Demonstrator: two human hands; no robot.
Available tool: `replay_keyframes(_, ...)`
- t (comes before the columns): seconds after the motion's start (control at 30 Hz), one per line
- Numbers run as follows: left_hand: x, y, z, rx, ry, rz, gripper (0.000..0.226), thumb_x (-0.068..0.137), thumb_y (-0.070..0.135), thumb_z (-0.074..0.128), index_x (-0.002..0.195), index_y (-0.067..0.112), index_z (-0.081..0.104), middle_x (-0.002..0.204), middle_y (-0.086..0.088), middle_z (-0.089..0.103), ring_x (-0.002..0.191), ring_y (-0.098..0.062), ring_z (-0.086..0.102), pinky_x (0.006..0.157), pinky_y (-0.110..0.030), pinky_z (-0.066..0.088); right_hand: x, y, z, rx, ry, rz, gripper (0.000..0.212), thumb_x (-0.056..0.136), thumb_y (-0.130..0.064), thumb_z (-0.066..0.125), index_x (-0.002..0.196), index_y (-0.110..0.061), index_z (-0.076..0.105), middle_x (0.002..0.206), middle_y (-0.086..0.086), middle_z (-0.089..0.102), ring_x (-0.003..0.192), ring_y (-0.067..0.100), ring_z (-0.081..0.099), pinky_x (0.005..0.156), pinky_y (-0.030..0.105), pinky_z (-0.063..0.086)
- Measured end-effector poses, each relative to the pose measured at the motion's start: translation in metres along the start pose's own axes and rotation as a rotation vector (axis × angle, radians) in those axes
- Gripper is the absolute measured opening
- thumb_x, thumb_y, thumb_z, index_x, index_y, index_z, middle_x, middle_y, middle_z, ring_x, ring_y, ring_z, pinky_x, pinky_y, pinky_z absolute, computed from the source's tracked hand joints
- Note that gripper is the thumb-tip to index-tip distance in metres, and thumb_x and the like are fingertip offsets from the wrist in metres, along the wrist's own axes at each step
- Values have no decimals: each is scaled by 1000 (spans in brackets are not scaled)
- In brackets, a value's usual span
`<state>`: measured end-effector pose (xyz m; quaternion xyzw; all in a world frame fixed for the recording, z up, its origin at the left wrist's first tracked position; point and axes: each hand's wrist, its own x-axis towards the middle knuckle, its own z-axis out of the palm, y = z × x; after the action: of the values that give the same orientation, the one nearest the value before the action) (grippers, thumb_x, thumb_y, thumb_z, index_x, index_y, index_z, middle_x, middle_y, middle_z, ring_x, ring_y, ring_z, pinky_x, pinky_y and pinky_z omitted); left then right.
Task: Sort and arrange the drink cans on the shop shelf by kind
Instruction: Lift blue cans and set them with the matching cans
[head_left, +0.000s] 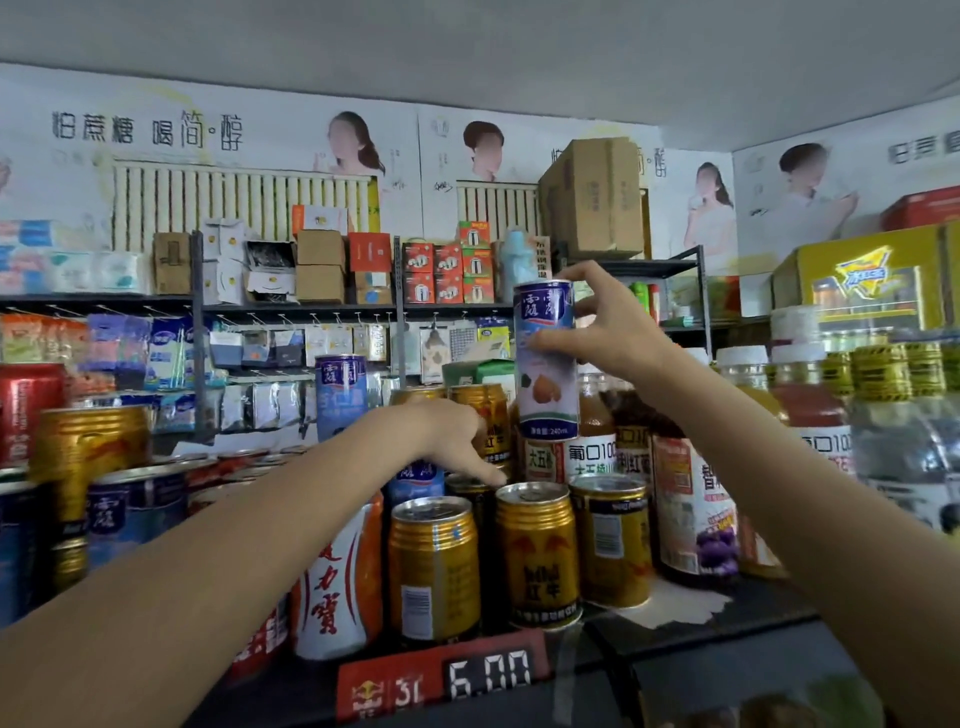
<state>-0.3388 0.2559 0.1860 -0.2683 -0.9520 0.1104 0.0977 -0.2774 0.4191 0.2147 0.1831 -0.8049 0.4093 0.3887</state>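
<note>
The right hand (605, 325) grips a tall blue-and-white can (545, 359) by its upper half, thumb in front and fingers curled behind, holding it upright in the air above the shelf's gold cans. The left hand (457, 434) reaches down with fingers extended, one fingertip touching the top rim of the middle gold can (537, 551) in the near row. Another gold can (434, 566) stands just left of it, a third (613, 540) just right. A matching blue-and-white can (340, 395) stands farther back left. A red price tag (441, 680) reads 6.00.
</note>
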Motion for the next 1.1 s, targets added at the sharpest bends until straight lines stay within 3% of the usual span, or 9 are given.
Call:
replay_keyframes(0.13, 7, 11, -1, 5, -124, -35, 70, 89, 54, 46, 143, 12, 30, 146, -7, 35, 130, -24, 38, 101, -34, 33, -3, 5, -16, 4, -37, 31, 46, 76, -16, 73, 111, -18, 44, 85, 4, 61, 72, 18, 61, 62, 27, 49)
replay_keyframes(0.33, 14, 16, 1, -102, -163, -43, 60, 91, 38, 53, 140, 12, 32, 133, -6, 43, 121, -24, 43, 91, -31, 38, -20, 17, -31, -42, -105, 71, 46, 74, -16, 73, 109, -17, 44, 98, 14, 64, 87, 31, 65, 79, 45, 55)
replay_keyframes(0.5, 9, 13, -7, -318, -111, -57, 72, 80, 32, 69, 137, 14, 30, 139, -7, 37, 109, -19, 42, 86, -29, 38, -39, 11, -62, -34, -69, 88, 45, 78, -14, 69, 114, -16, 41, 92, 5, 60, 74, 17, 63, 59, 24, 52)
replay_keyframes(0.63, -3, 12, -21, -424, 19, -78, 71, 77, 30, 72, 134, 16, 33, 145, -6, 30, 129, -25, 34, 101, -37, 33, -60, 12, -79, -191, -205, 191, 51, 74, -15, 72, 114, -16, 40, 95, 9, 62, 84, 24, 63, 74, 39, 55)
replay_keyframes(0.7, -9, 15, -29, -443, 100, -87, 69, 78, 30, 71, 134, 18, 33, 144, -7, 31, 129, -25, 34, 101, -36, 32, -74, 18, -75, -323, -242, 232, 56, 72, -20, 76, 114, -19, 39, 93, 7, 60, 82, 21, 61, 70, 34, 54)
replay_keyframes(0.87, -21, 25, -44, -645, 350, -92, 62, 78, 27, 72, 127, 17, 35, 138, -8, 37, 107, -20, 39, 84, -31, 35, -102, 32, -57, -567, -269, 218, 56, 71, -25, 77, 108, -15, 37, 85, -3, 54, 75, 17, 58, 69, 34, 54)
replay_keyframes(0.97, -29, 32, -51, -774, 514, -101, 58, 78, 31, 72, 123, 18, 37, 134, -6, 38, 102, -19, 38, 80, -32, 36, -105, 34, -51, -644, -204, 172, 56, 72, -28, 77, 110, -13, 39, 101, 5, 53, 85, 23, 55, 70, 33, 49)
replay_keyframes(1.03, -35, 37, -54, -881, 578, -86, 57, 79, 30, 71, 122, 19, 36, 122, -3, 39, 100, -18, 39, 72, -29, 38, -107, 36, -47, -695, -182, 160, 56, 73, -30, 76, 112, -13, 40, 111, 5, 42, 93, 22, 51, 75, 28, 45)
replay_keyframes(1.1, -41, 40, -56, -1043, 610, -80, 53, 80, 28, 69, 122, 21, 36, 109, 0, 36, 96, -18, 42, 62, -26, 41, -109, 39, -45, -733, -186, 165, 55, 75, -32, 74, 114, -14, 39, 118, 7, 40, 99, 25, 51, 84, 32, 48)
